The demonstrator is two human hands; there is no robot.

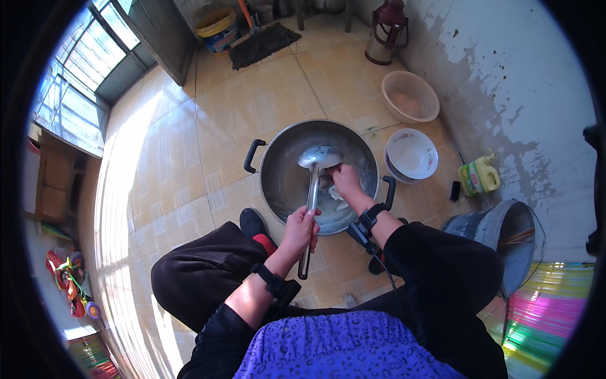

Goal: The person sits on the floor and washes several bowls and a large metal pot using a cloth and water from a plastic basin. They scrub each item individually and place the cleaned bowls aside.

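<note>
My left hand [303, 230] grips the long handle of a metal ladle [314, 189]. The ladle's bowl is tilted up over a large two-handled metal pot [279, 208] on the floor before me. Inside the pot, my right hand [348, 182] is at the right side of the ladle's bowl, its fingertips partly hidden. A small greyish thing [325, 181] shows by those fingers; what it is and whether it is held are unclear. Below the right hand, a crumpled white piece [335, 193] lies in the pot, with cloudy liquid [329, 219] at the bottom.
Stacked white bowls [412, 151] stand right of the pot, near a plastic basin [411, 96] and a yellow-green jug [478, 175]. A metal bucket [478, 230] leans beside my right knee. Farther off are a thermos [387, 33], a mop [265, 45] and a yellow-rimmed bucket [218, 31].
</note>
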